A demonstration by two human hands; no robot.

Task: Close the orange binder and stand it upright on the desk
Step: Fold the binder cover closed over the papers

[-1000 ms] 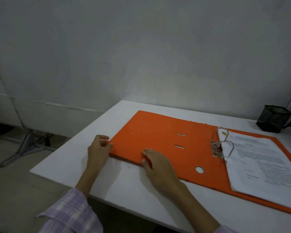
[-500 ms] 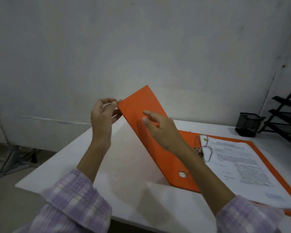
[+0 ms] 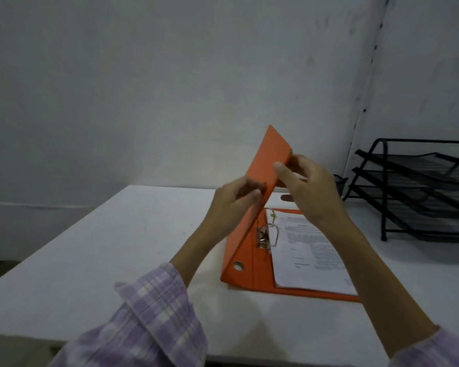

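We held the orange cardboard lever-arch binder (image 3: 249, 250) half shut on the white worktop (image 3: 117, 247): left hand (image 3: 236, 200) and right hand (image 3: 310, 189), both clamped on the raised cover's free edge, steering it over the printed sheets (image 3: 310, 255); back cover lay flat.

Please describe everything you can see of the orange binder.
The orange binder is a lever-arch file, apparently stiff card, half open on the white desk. Its back cover lies flat under white printed papers on the metal rings. The spine has a round finger hole. The left hand and right hand hold the raised front cover's edge.
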